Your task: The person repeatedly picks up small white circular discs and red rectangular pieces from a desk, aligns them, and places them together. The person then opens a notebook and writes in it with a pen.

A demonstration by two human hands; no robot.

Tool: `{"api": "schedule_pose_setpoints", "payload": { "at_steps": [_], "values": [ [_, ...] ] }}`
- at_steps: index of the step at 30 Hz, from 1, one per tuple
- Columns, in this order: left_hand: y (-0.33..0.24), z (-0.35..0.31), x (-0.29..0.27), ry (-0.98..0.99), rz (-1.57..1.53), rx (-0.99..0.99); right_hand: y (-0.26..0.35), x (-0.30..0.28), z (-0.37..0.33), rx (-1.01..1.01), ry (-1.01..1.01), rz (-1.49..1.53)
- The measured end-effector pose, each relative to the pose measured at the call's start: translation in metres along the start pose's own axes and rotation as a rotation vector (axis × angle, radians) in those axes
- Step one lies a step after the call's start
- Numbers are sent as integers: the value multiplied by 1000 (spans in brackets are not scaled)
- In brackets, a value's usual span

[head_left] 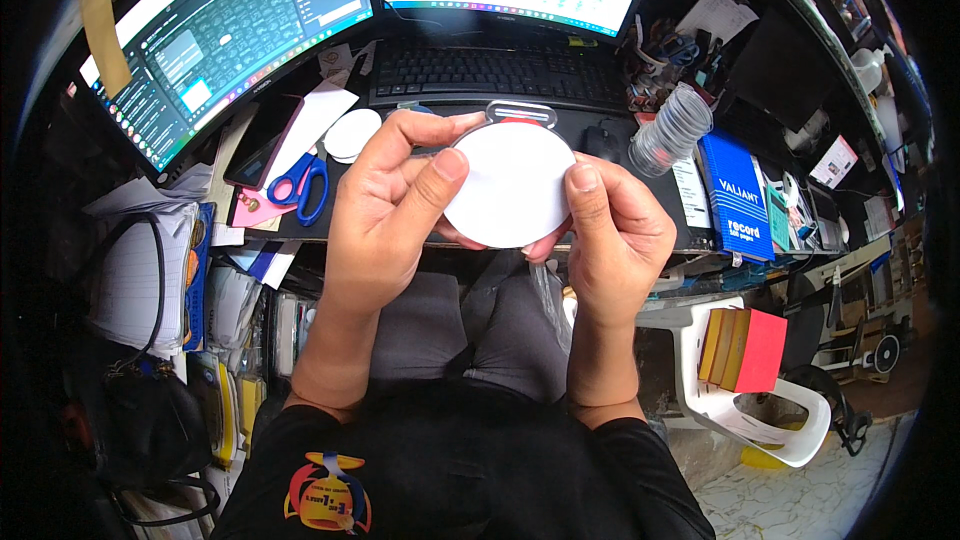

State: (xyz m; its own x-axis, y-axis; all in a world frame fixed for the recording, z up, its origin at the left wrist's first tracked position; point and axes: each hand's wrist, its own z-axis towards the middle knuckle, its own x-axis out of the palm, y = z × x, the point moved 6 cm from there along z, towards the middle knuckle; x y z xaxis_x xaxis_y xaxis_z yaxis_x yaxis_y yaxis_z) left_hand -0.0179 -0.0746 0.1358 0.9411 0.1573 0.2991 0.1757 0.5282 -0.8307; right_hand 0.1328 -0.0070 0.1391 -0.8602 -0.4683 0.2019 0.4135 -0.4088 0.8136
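Between my two hands is a round white disc (510, 185), held up over my lap near the desk's front edge. A clear plastic tab with a long slot (521, 113) juts from its top, with a bit of red below the slot. My left hand (392, 190) pinches the left edge, thumb on the white face and fingers behind. At the right edge my right hand (617, 225) grips it the same way. Other white round pieces (352, 134) lie on the desk beyond my left hand. A leaning stack of clear round plastic pieces (672, 130) stands beyond my right hand.
Blue-handled scissors (300, 186) and a dark phone (264, 143) lie at the left. Behind the disc are a black keyboard (490, 72) and two lit monitors (255, 30). A blue record book (738, 190) sits at the right, above a white chair (700, 380) bearing red-covered books (755, 352).
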Motion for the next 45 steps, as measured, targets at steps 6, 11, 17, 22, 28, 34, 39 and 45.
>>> {"api": "schedule_pose_setpoints", "payload": {
  "at_steps": [6, 11, 17, 22, 28, 34, 39, 45],
  "values": [
    [2, 0, -1, -51, 3, 6, -2, -1, -1, 41, -7, 70],
    [3, -1, 1, -43, 29, 2, -3, -2, 3, 26, -31, 2],
    [16, -7, 10, -128, 263, 58, -22, 4, 14, 41, -43, -281],
    [28, -5, 6, -140, 298, 59, -37, 5, 17, 26, -50, -212],
    [80, 8, -18, -106, 234, -195, -86, -24, 12, 266, -73, -164],
    [149, 49, -58, 298, 971, -249, -152, -105, 70, 409, -268, -698],
    [162, 52, -49, 217, 1164, -164, -205, -68, 96, 272, 300, -1449],
    [154, 20, -60, 227, 1214, -332, -221, -66, 103, 661, 428, -1260]
  ]
}}
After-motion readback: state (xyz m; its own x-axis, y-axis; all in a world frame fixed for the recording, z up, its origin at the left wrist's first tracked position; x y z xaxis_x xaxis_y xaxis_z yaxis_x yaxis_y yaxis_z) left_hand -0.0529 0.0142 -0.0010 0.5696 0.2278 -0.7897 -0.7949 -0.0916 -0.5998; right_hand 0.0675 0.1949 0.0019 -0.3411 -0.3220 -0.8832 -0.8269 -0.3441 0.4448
